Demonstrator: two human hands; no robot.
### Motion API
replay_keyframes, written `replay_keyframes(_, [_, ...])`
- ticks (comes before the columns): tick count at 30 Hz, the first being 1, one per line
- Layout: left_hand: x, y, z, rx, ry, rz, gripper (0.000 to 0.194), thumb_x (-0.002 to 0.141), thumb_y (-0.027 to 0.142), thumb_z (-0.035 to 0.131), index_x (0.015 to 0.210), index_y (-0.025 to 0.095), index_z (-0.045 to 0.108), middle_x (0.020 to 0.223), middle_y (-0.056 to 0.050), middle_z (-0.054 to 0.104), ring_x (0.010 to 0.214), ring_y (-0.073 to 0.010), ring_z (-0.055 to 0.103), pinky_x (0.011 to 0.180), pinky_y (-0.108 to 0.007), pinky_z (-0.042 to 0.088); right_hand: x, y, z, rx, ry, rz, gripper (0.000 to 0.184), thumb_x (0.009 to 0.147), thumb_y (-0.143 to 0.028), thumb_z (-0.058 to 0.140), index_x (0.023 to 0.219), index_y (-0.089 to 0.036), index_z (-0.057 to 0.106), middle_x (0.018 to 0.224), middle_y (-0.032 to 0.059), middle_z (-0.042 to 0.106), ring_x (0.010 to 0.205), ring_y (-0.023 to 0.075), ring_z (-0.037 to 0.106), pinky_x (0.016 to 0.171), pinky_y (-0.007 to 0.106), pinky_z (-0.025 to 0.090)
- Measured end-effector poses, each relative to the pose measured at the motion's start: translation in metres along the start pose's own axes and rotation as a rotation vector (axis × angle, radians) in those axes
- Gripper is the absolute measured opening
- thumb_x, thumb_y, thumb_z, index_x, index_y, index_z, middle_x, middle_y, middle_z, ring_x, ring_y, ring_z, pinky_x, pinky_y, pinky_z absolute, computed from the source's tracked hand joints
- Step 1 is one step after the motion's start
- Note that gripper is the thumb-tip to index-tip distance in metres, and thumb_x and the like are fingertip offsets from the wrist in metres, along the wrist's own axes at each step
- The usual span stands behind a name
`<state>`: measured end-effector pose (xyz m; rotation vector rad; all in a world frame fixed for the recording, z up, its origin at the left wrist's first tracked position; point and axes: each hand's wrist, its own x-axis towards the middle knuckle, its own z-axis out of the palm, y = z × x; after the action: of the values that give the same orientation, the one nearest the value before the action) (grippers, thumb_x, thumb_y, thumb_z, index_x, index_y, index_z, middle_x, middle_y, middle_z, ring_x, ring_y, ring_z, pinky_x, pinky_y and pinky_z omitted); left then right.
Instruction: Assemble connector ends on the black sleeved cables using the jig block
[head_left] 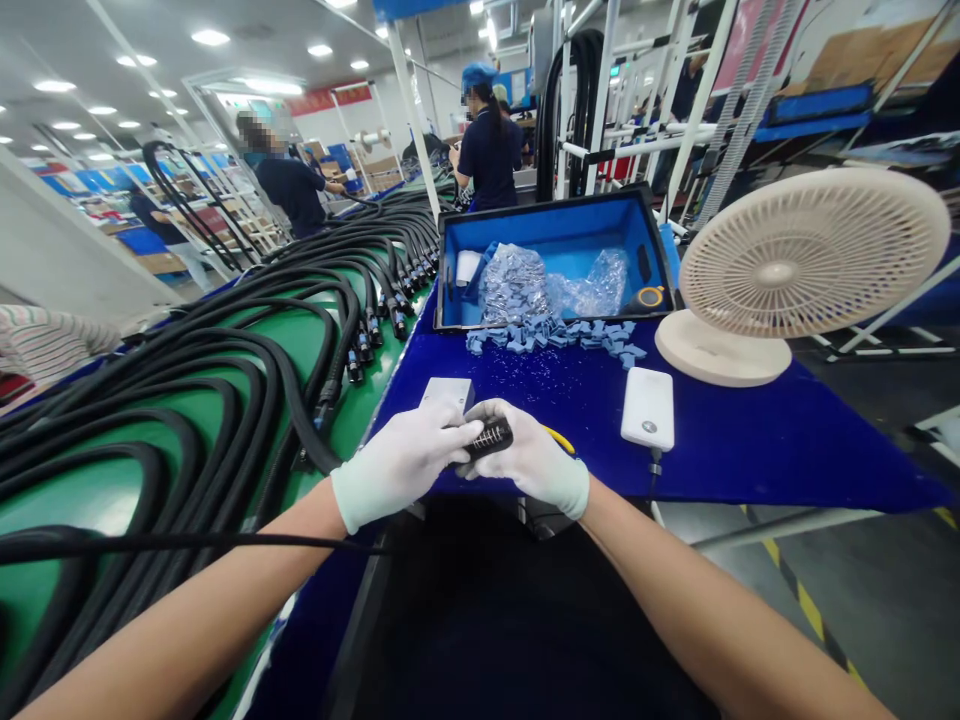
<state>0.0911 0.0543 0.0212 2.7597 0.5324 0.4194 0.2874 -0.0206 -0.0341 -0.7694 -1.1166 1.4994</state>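
Observation:
Between my two white-gloved hands is a black cylindrical connector [491, 438] with a row of light metal pins or ridges showing. My left hand [416, 450] pinches its left end with thumb and fingers. My right hand [529, 455] wraps around it from the right and below. Just behind the hands, a silver-grey metal block [448, 392] sits on the blue table [735, 450]. Something yellow and curved [559, 440] shows behind my right hand. Farther back, many small blue plastic pieces [555, 335] lie heaped before a blue bin [600, 225].
Inside the bin are clear plastic bags [514, 280] of blue pieces and a tape roll [646, 298]. A beige fan [772, 270] and a white power bank [648, 408] stand to the right. Thick black cables [247, 370] cover the green conveyor [105, 500] at left. Co-workers [487, 150] stand farther back.

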Motion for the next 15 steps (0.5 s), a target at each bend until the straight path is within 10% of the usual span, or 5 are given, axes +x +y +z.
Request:
replay_keyframes(3, [0.001, -0.006, 0.007, -0.184, -0.014, -0.057, 0.029, 0.09, 0.025, 0.063, 0.116, 0.027, 0.074, 0.094, -0.006, 0.065, 0.088, -0.0204, 0.061, 0.083, -0.035, 0.051, -0.002, 0.0, -0.001, -0.128, 0.029, 0.007, 0.049, 0.063, -0.009, 0.075, 0.106, -0.02, 0.054, 0.092, -0.0004, 0.067, 0.08, 0.0202, 0.07, 0.079, 0.039, 0.06])
replay_keyframes(9, [0.012, -0.017, 0.024, -0.457, 0.186, -0.508, 0.101, 0.066, 0.029, 0.083, 0.156, 0.023, 0.037, 0.105, -0.002, 0.065, 0.082, -0.0181, 0.063, 0.08, -0.034, 0.053, 0.006, 0.005, -0.004, -0.119, 0.134, -0.016, 0.041, 0.064, -0.009, 0.073, 0.1, -0.019, 0.057, 0.083, -0.0011, 0.069, 0.075, 0.0193, 0.07, 0.079, 0.04, 0.06])
replay_keyframes(13, [-0.005, -0.003, 0.038, -0.21, 0.379, -0.606, 0.048, 0.073, 0.042, 0.081, 0.116, 0.024, 0.073, 0.093, -0.004, 0.069, 0.086, -0.0228, 0.063, 0.085, -0.035, 0.051, 0.006, 0.021, 0.002, 0.051, 0.295, -0.081, 0.042, 0.066, -0.012, 0.075, 0.102, -0.019, 0.056, 0.098, 0.0037, 0.072, 0.082, 0.0212, 0.073, 0.084, 0.045, 0.062])
replay_keyframes(15, [-0.02, 0.001, 0.044, -0.432, 0.441, -0.679, 0.029, 0.078, 0.047, 0.078, 0.091, 0.022, 0.076, 0.088, -0.006, 0.071, 0.083, -0.0238, 0.064, 0.08, -0.034, 0.052, 0.002, 0.03, 0.006, 0.114, 0.354, -0.166, 0.043, 0.072, -0.017, 0.075, 0.109, -0.021, 0.055, 0.111, 0.0058, 0.071, 0.091, 0.022, 0.073, 0.085, 0.045, 0.061])
